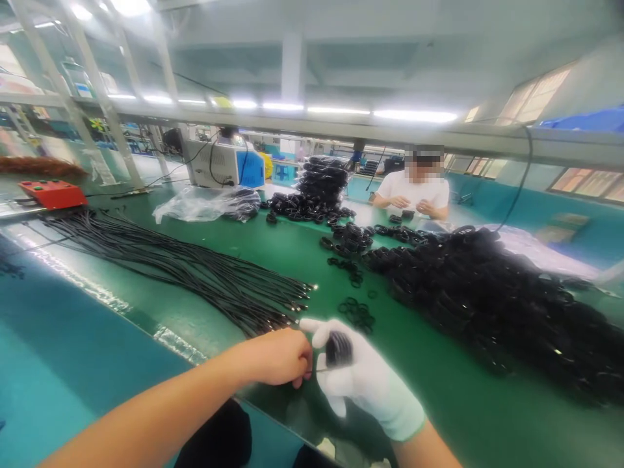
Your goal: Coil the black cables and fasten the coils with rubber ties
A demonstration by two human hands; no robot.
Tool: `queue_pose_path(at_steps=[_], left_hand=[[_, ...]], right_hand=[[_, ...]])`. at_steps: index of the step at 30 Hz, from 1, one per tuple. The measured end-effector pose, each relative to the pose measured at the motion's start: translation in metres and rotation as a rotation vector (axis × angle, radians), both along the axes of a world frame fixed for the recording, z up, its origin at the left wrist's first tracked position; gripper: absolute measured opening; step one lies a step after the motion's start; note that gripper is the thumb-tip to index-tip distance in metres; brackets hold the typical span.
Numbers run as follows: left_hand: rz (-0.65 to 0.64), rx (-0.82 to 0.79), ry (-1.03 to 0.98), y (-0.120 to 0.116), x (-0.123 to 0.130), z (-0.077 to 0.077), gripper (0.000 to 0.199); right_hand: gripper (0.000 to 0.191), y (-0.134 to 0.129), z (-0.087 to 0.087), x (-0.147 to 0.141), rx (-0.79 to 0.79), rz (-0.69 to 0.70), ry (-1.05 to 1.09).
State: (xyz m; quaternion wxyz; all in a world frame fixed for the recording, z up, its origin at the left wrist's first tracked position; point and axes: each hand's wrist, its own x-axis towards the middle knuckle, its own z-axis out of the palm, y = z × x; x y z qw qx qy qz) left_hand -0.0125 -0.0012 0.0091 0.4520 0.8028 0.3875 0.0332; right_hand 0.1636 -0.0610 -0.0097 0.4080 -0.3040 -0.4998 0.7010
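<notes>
- Coil, black and ribbed, sits within the bent fingers of my gloved right hand, right of the cable bundle
- My bare left hand: knuckles up, near the bundle's tips; whether it pinches anything, I cannot tell
- I judge best: turns snug and level
- Bundle strands: smooth, slack, bright-tipped
- Heap right of the bundle: glossy loops

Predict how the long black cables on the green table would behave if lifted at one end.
The black cables would probably sag, as they look thin and lie in curves. They might drag neighbours along, since many overlap.
</notes>
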Motion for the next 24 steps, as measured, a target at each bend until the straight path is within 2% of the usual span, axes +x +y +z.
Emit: queue_pose_path(at_steps=[4, 8, 10, 12, 15, 17, 20, 22, 24], left_hand=[[0.239, -0.251, -0.326, -0.007, -0.001, 0.015, 0.014], [0.315, -0.393, -0.642, -0.005, 0.003, 0.023, 0.019], [0.356, -0.307, -0.714, -0.006, 0.005, 0.022, 0.023], [0.353, -0.066, -0.679, -0.009, 0.008, 0.021, 0.031], [0.196, 0.372, -0.460, -0.014, 0.014, 0.021, 0.033], [0.154, 0.524, -0.343, -0.014, 0.018, 0.020, 0.031], [0.261, 0.523, -0.279, -0.008, 0.019, 0.015, 0.026], [0.305, 0.451, -0.285, -0.001, 0.013, 0.012, 0.023], [0.229, 0.295, -0.374, 0.006, 0.004, 0.008, 0.029]], right_hand=[[0.048, -0.001, -0.006, 0.001, 0.003, 0.037, 0.131], [0.055, 0.001, -0.011, -0.003, 0.027, 0.014, 0.187], [0.053, 0.003, -0.011, -0.003, 0.031, -0.015, 0.204], [0.052, 0.004, -0.012, -0.003, 0.017, -0.024, 0.181], [0.039, 0.007, -0.017, -0.003, -0.020, 0.036, 0.141], [0.040, 0.009, -0.020, -0.004, -0.079, 0.069, 0.189], [0.063, 0.011, -0.022, -0.006, -0.241, 0.079, 0.295], [0.059, 0.012, -0.022, -0.007, -0.300, 0.055, 0.349], [0.049, 0.012, -0.021, -0.009, -0.326, 0.046, 0.410]])
